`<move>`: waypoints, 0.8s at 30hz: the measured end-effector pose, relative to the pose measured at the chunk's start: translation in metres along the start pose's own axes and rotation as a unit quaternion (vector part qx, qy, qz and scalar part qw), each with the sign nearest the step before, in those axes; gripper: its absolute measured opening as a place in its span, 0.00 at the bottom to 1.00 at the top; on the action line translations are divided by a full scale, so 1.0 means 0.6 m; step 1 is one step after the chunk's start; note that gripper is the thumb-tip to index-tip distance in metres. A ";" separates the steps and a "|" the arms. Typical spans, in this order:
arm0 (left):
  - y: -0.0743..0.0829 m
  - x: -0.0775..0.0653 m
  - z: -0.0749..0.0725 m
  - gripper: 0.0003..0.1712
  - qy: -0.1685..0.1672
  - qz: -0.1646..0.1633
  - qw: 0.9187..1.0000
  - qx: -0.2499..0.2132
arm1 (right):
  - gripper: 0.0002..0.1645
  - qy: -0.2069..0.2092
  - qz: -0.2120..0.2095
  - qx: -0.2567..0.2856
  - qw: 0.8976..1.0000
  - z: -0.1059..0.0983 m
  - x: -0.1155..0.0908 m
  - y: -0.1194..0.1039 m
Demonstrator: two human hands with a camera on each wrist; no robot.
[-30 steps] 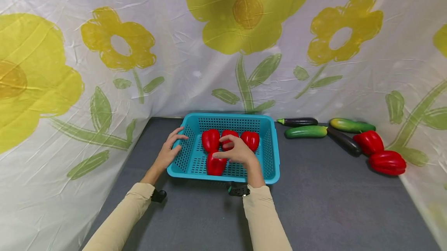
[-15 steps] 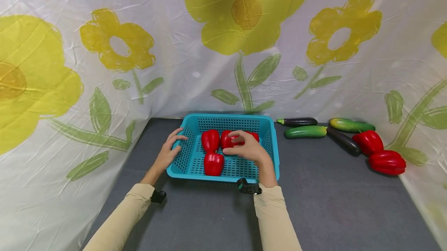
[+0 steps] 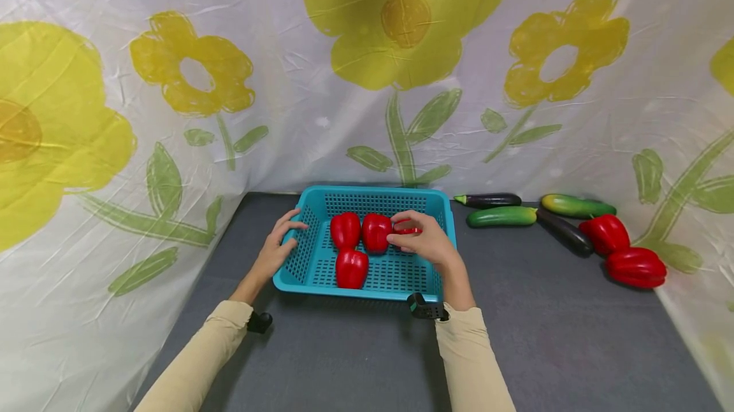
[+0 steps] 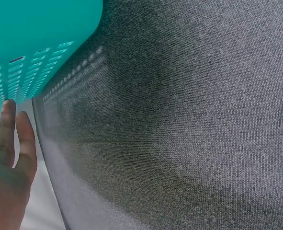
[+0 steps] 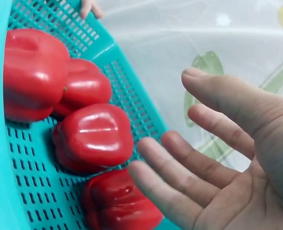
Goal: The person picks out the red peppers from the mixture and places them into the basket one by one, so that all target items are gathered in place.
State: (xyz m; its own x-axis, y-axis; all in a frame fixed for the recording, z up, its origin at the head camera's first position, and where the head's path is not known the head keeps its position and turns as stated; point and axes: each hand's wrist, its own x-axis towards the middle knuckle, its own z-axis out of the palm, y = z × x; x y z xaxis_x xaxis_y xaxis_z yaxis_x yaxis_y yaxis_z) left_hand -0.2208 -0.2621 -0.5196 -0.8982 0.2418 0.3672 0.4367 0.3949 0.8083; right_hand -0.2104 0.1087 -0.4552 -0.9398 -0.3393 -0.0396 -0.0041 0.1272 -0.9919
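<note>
A turquoise perforated basket (image 3: 373, 190) holds several red bell peppers: one at back left (image 3: 345, 231), a middle bell pepper (image 3: 376, 234) and a front bell pepper (image 3: 352, 269). My right hand (image 3: 431, 241) hovers over the right side, largely hiding another bell pepper (image 5: 122, 200). In the right wrist view its fingers are spread and relaxed, with nothing between them, fingertips close to the peppers. My left hand (image 3: 276, 253) is at the basket's left rim, fingers loosely extended; the left wrist view shows two fingers (image 4: 7, 125) beside the perforated wall.
Right of the basket lie an eggplant (image 3: 492, 200), a green zucchini (image 3: 501, 216), another eggplant (image 3: 564, 232), a yellow-green zucchini (image 3: 578, 206) and two red bell peppers (image 3: 636, 267). A flowered white cloth (image 3: 298, 81) hangs behind the grey table (image 3: 545, 335).
My right hand has moved rightward from above the front pepper to the rightmost one, uncovering the front and middle peppers. The front pepper now sits more upright. My left hand has stayed put.
</note>
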 end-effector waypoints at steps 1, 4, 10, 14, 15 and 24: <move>0.007 0.000 0.000 0.19 -0.001 -0.002 1.000 0.001 | 0.26 0.002 -0.001 0.003 1.000 -0.001 -0.001 0.000; 0.031 0.001 -0.002 0.19 -0.005 -0.001 1.000 -0.010 | 0.24 0.007 -0.006 0.015 1.000 -0.004 -0.003 -0.003; 0.059 0.001 -0.004 0.19 -0.008 0.004 1.000 -0.011 | 0.19 0.025 -0.026 0.054 0.998 -0.010 -0.005 -0.004; 0.030 0.003 -0.002 0.18 -0.006 0.005 1.000 -0.001 | 0.17 0.039 -0.039 0.069 0.996 -0.015 -0.008 -0.003; 0.020 0.003 -0.002 0.18 -0.004 0.008 1.000 0.001 | 0.17 0.042 -0.041 0.068 0.996 -0.016 -0.008 -0.003; -0.102 0.004 0.000 0.20 0.011 0.059 0.998 -0.030 | 0.15 0.046 -0.050 0.072 0.995 -0.036 -0.026 0.000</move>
State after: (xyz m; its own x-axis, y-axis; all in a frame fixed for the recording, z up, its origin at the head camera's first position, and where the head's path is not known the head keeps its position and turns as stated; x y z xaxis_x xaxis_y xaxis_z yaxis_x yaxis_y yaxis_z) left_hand -0.2496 -0.2857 -0.5686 -0.8422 0.2640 0.4702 0.5357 0.3106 0.7852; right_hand -0.2030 0.1340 -0.4522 -0.9645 -0.2556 0.0657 -0.0572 -0.0408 -0.9975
